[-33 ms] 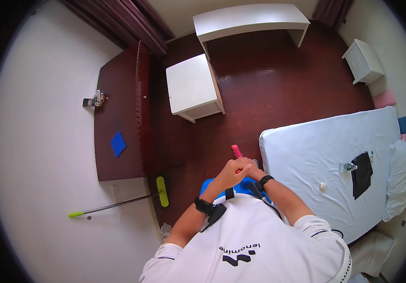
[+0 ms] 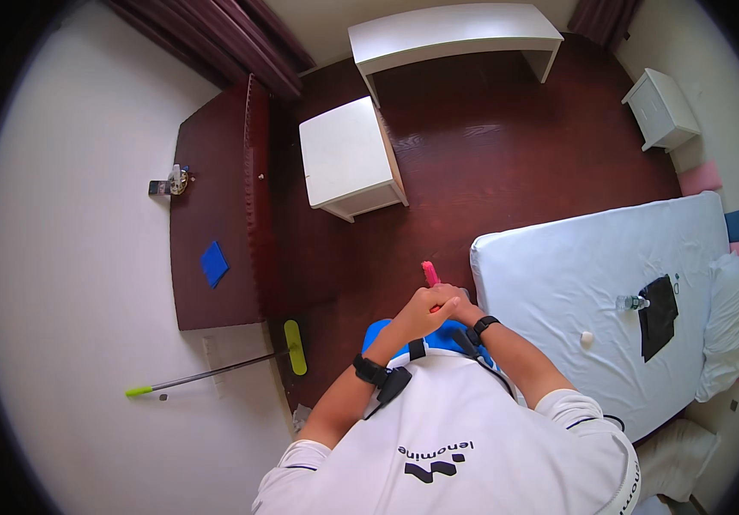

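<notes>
My left hand (image 2: pixel 421 316) and my right hand (image 2: pixel 464 309) are brought together in front of my waist, both closed. A bright pink, narrow object (image 2: pixel 430 274) sticks out beyond them, with a fuzzy-looking tip. A bit of red shows between the fingers, seemingly part of the same thing. The fingers cover the rest of it, so its exact kind cannot be made out. It points away from me over the dark red floor (image 2: pixel 438 232).
To the right stands a bed (image 2: pixel 541 283) with a bottle (image 2: pixel 632 302) and black bag-like item (image 2: pixel 658 319) on it. Ahead are a white cabinet (image 2: pixel 348 150) and white desk (image 2: pixel 455 30). At left, a flat mop (image 2: pixel 296 348) leans beside a brown cabinet (image 2: pixel 215 197).
</notes>
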Tool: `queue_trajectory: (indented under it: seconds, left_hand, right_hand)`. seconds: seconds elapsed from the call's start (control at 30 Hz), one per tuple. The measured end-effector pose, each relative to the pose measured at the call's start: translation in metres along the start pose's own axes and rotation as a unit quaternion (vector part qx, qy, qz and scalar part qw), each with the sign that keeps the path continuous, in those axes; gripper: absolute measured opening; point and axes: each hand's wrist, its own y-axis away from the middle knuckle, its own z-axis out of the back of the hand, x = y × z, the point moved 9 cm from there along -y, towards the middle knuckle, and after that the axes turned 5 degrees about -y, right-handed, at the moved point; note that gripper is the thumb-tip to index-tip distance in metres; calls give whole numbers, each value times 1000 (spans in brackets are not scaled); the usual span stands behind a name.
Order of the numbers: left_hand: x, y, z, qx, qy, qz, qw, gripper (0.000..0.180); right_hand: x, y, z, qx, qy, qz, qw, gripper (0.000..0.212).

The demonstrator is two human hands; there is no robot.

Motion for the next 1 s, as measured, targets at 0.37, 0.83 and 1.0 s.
queue_trajectory:
  seconds: [0.37, 0.83, 1.0]
  left_hand:
    - [15, -123, -58, 236, -12, -30, 971, 38]
    - [-1, -230, 50, 306, 9, -34, 951, 38]
    - [-32, -248, 88, 254, 21, -227, 940, 30]
  right_hand:
    - [-35, 16, 103, -52, -250, -115, 960, 28]
    - [-28, -83, 159, -271, -149, -192, 931, 19]
    - [-10, -132, 212, -319, -128, -150, 927, 21]
